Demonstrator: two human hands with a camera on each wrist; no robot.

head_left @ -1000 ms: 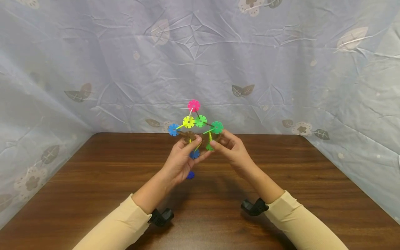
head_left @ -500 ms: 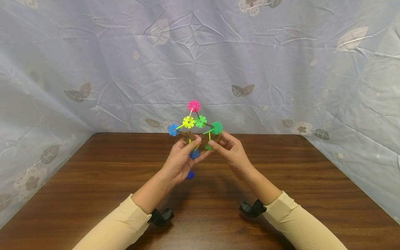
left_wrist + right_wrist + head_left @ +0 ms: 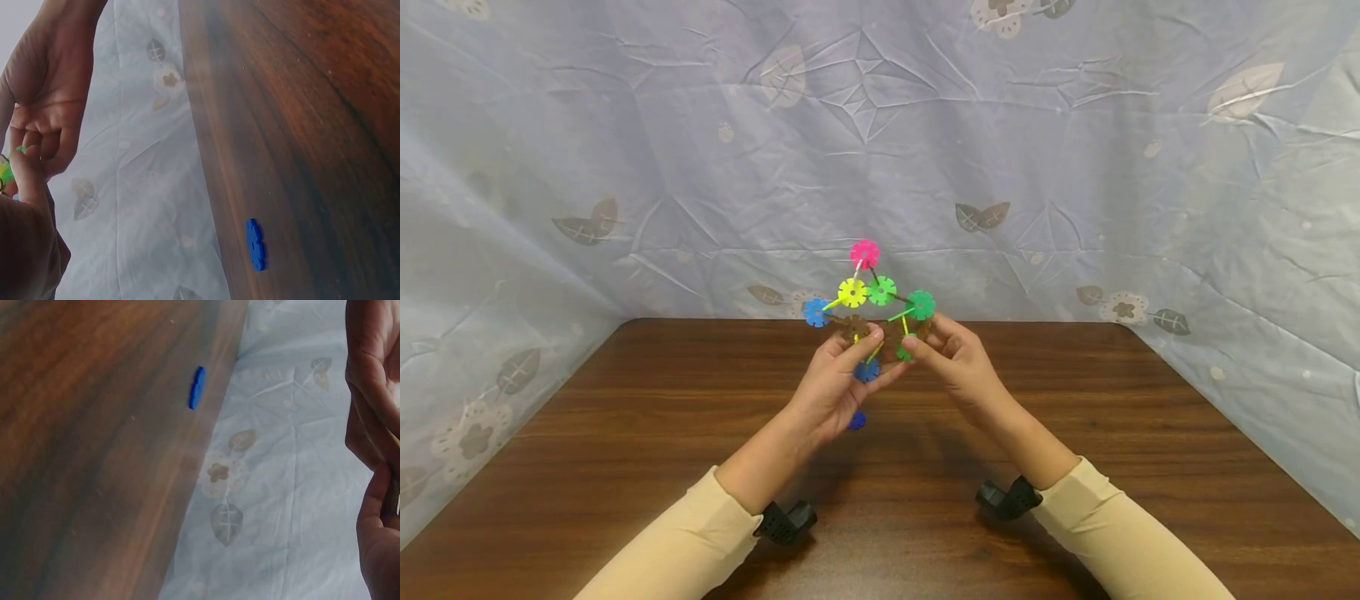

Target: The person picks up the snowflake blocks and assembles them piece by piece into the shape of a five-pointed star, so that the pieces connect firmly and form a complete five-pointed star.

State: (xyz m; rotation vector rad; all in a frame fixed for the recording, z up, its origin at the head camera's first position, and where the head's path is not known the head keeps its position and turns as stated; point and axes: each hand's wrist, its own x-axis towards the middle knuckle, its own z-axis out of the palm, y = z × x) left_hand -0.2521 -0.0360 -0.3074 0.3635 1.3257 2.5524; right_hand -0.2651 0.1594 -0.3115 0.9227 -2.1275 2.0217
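Both hands hold up one structure of slotted snowflake discs, joined edge to edge in a star-like outline, in the head view. A pink disc (image 3: 865, 253) tops it, above a yellow disc (image 3: 852, 292) and a light green disc (image 3: 882, 291). A blue disc (image 3: 817, 312) sticks out left, a teal-green disc (image 3: 921, 305) right. My left hand (image 3: 831, 387) pinches the structure by a brown disc (image 3: 853, 326), with another blue disc (image 3: 867, 369) below its thumb. My right hand (image 3: 958, 362) pinches a lower green disc (image 3: 905, 353) under its thumb. Fingers hide part of the lower side.
A loose dark blue disc (image 3: 857, 420) lies on the brown wooden table (image 3: 662, 467), below the left hand; both wrist views show this blue disc (image 3: 255, 244) too. A patterned cloth (image 3: 700, 167) hangs behind and on both sides.
The right hand and the lower green disc have shifted by a very small amount, left and then back right. The left hand and the top of the structure keep their place.
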